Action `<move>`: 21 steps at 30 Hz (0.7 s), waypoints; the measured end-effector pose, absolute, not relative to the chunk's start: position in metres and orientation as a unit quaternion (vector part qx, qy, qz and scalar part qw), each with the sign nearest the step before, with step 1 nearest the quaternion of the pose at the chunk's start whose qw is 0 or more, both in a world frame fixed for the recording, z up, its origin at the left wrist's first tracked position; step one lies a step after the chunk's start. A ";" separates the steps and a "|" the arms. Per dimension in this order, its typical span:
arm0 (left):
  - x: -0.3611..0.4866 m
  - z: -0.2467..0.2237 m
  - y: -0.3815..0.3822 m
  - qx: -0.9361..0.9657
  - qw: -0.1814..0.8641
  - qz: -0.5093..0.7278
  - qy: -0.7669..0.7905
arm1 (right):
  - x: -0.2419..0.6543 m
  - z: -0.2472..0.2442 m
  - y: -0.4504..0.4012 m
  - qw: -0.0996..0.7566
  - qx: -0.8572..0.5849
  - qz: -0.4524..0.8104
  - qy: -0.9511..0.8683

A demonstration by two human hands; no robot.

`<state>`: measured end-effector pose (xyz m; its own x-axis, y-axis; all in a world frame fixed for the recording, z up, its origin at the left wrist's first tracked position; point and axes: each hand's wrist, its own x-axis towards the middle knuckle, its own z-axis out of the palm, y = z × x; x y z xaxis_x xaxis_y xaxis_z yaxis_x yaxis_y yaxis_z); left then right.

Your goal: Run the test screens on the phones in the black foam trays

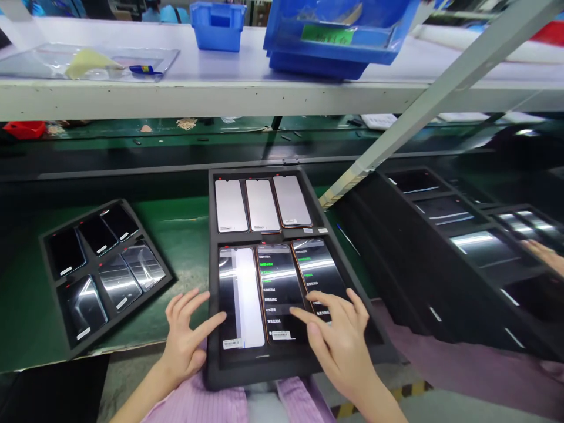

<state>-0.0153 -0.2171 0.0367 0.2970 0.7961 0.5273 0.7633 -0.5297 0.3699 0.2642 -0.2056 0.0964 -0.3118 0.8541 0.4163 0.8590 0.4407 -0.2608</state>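
A black foam tray (247, 370) holds several smartphones in two rows in front of me. The far row's phones show plain white screens. My left hand (187, 329) has its fingers spread, the index fingertip at the left edge of the near-left phone (251, 294), whose screen is part white, part dark. My right hand (339, 335) is open over the near row. Its index fingertip is on or just above the middle phone (277, 282), which shows a dark menu with white and green lines. It partly covers the near-right phone (315, 258), with a similar menu.
Another foam tray (167, 282) of dark-screened phones lies left on the green bench (185, 235). Stacked black trays (374, 235) stand right, near a co-worker's hand (546, 255). A slanted metal post (396, 135) and a white shelf (176, 100) with blue bins (218, 26) lie beyond.
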 end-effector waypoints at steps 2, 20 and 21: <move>-0.017 0.038 -0.214 0.793 0.015 0.373 0.481 | 0.280 0.098 -0.206 0.261 -0.549 -0.037 -0.793; -0.034 0.078 -0.136 0.834 0.121 0.306 0.443 | 0.330 0.120 -0.162 0.109 -0.595 0.078 -0.792; -0.032 0.087 -0.120 0.853 0.129 0.274 0.426 | 0.334 0.124 -0.145 0.098 -0.586 0.102 -0.798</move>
<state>-0.0322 -0.1199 0.0871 0.4876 0.7970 0.3564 0.6555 -0.6038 0.4535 0.3338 -0.1453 0.1243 -0.2933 0.9553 0.0370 0.9151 0.2917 -0.2785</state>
